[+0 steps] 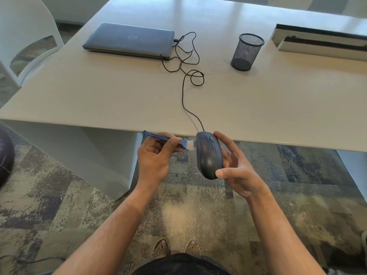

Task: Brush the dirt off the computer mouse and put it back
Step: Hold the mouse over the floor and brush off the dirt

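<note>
A black wire-mesh pen cup (247, 51) stands upright on the pale surface (99, 92), right of centre; through the mesh nothing can be made out inside it. To its left lies a closed grey laptop (129, 39), and from the laptop's right side a thin black cable (182, 92) loops loosely over the surface and runs down over the near edge to the mouse. At the far right a long white tray-like fitting with dark strips (321, 39) sits along the surface. A white chair (25, 36) stands at the far left.

The black computer mouse (208, 155) is off the surface, held in the air just in front of its near edge, above patterned carpet (59, 195). The right hand (236, 167) grips it from the right side: the thumb presses the mouse's near end, the fingers curl round its far end and flank, and its top with the scroll wheel faces left and upward. The left hand (156, 155) pinches a small blue brush (168, 140) between thumb and curled fingers, handle pointing left, pale bristles touching or just beside the mouse's left side; blur hides which. Both forearms reach forward from the bottom of the view, the hands near one another. Two sandalled feet (174, 248) show below.
</note>
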Demonstrator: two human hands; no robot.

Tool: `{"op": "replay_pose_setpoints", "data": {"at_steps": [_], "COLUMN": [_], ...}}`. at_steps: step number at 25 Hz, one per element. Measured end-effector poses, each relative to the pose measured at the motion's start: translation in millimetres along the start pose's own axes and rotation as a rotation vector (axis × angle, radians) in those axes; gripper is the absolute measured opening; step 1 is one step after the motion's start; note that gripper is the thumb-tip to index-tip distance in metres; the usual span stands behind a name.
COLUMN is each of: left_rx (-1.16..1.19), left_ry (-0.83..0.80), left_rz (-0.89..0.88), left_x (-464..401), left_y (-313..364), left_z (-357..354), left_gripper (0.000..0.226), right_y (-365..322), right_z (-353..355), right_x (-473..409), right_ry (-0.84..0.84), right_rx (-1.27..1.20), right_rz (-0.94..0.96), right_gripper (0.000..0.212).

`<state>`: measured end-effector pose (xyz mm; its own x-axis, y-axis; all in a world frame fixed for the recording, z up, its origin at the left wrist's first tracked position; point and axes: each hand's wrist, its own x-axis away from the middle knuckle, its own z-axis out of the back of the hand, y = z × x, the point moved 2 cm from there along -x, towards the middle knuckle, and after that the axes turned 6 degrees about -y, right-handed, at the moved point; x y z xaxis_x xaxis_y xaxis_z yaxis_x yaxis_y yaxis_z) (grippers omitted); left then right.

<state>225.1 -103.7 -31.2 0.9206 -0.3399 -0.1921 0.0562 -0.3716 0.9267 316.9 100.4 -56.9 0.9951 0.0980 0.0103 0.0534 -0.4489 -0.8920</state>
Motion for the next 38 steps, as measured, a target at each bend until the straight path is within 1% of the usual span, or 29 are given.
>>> {"op": "replay_pose_setpoints", "data": {"at_steps": [2, 9, 12, 15, 27, 32, 34, 36, 38], "left_rx": [0.0, -0.022, -0.02, -0.026, -0.119, -0.127, -0.088, -0.052, -0.044], "left_ry": [-0.035, -0.236, -0.274, -0.248, -0.008, 0.08, 0.047, -0.035, -0.11], "left_rz": [-0.003, 0.028, 0.037, 0.039, -0.019, 0.018, 0.033, 0.057, 0.065], "left_x": [-1, 18, 22, 21, 5, 5, 10, 16, 19], "left_y": [0, -4, -5, -5, -12, -15, -12, -11, -11], "left_z": [-3, -8, -7, -5, -9, -3, 5, 10, 9], "left_gripper": [0.022, 0.016, 0.013, 0.011, 0.006, 0.009, 0.011, 0.017, 0.018], "right_y": [2, 1, 2, 3, 16, 19, 20, 19, 19], "right_z": [-1, 1, -1, -2, -7, -7, -6, -5, -6], "right_x": [0, 4, 5, 7, 18, 22, 24, 24, 24], "right_ry": [-0.011, 0.018, 0.021, 0.028, -0.033, -0.033, -0.015, -0.001, -0.008], "right_rx": [-0.002, -0.036, -0.036, -0.039, -0.021, 0.0, -0.012, -0.031, -0.043], "right_rz": [-0.004, 0.012, 0.013, 0.011, -0.059, -0.079, -0.077, -0.073, -0.073], "right_gripper": [0.101, 0.1, 0.1, 0.099, 0.102, 0.103, 0.102, 0.102, 0.101]}}
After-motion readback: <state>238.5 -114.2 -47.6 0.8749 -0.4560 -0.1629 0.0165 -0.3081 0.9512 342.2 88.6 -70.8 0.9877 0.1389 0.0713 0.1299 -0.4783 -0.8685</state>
